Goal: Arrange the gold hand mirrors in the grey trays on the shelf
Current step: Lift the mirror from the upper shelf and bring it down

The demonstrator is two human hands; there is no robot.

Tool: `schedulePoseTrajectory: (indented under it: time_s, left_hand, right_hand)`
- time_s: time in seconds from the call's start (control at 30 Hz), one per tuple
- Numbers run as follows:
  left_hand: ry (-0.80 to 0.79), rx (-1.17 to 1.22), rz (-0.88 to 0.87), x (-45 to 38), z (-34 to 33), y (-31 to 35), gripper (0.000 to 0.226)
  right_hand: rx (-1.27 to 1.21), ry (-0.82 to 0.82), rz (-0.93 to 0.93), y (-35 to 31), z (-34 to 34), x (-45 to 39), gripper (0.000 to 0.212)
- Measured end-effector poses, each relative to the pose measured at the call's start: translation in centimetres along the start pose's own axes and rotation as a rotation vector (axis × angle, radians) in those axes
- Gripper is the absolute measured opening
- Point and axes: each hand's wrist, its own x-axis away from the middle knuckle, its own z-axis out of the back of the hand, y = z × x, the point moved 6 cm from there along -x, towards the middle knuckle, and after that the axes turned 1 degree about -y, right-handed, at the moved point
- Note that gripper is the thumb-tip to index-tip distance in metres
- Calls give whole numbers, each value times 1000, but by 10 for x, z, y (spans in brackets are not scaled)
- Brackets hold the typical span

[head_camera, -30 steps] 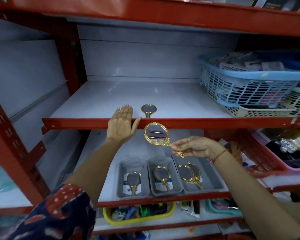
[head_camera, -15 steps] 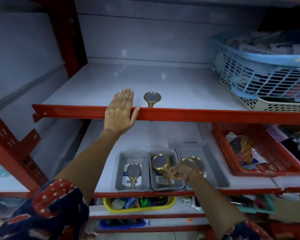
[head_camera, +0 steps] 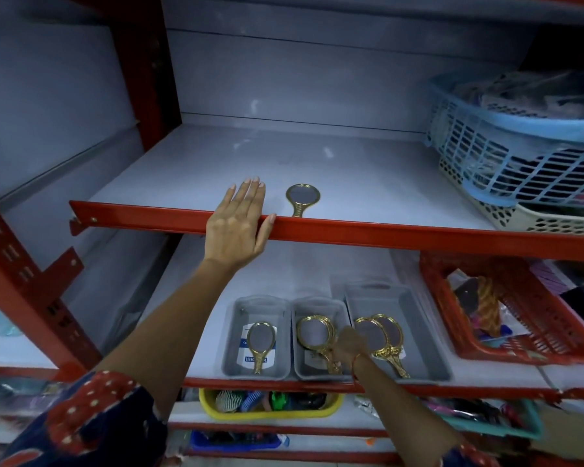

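Three shallow grey plastic trays sit side by side at the front of the lower white shelf (head_camera: 189,338). Going from the left, the left grey tray (head_camera: 231,332) holds one gold oval hand mirror (head_camera: 260,345) lying on a white and blue label, handle toward the shelf edge. Above it, the left hand (head_camera: 236,227) lies flat with fingers spread over the red metal front rail (head_camera: 402,235) of the upper white shelf (head_camera: 199,170), gripping nothing. Just right of that hand, a lone gold hand mirror (head_camera: 302,198) lies on the upper shelf, its handle reaching the rail. Below, the middle grey tray (head_camera: 317,305) holds stacked gold mirrors (head_camera: 314,333), and the right hand (head_camera: 349,347) is curled at their handles; motion blur hides whether it pinches one. The right grey tray (head_camera: 422,335), larger than the others, holds two overlapping gold mirrors (head_camera: 383,332), handles toward the front. Further right stand a red plastic basket (head_camera: 533,345) on the lower shelf and a blue lattice basket (head_camera: 506,163) on the upper one.
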Motion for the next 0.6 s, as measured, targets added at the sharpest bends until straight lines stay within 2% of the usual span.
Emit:
schedulePoseTrajectory:
  time_s: [0.07,0.13,0.2,0.27,0.33,0.37,0.47,0.6]
  left_hand:
    - [-46,17,10,1,0,0,63]
    - [-101,32,17,1,0,0,66]
    - [-145,46,18,1,1,0,70]
    - [-176,58,13,1,4,0,73]
    - [-199,68,8,0,5,0,71]
    - [-208,76,7,0,6,-1,70]
    - [-229,89,-7,2,8,-1,67]
    - [-242,102,-14,2,9,-2,66]
  right_hand:
    - [-22,45,39,-9,13,5,13]
    - [-51,102,71,-23,32,15,34]
    - [-131,165,98,-40,57,33,43]
    - [-233,174,160,-56,80,49,35]
    - [-324,170,253,-74,102,64,12]
    - [-375,175,285,-81,112,71,7]
    - [-542,221,339,-106,148,100,13]
    - [-639,368,381,-140,200,115,16]
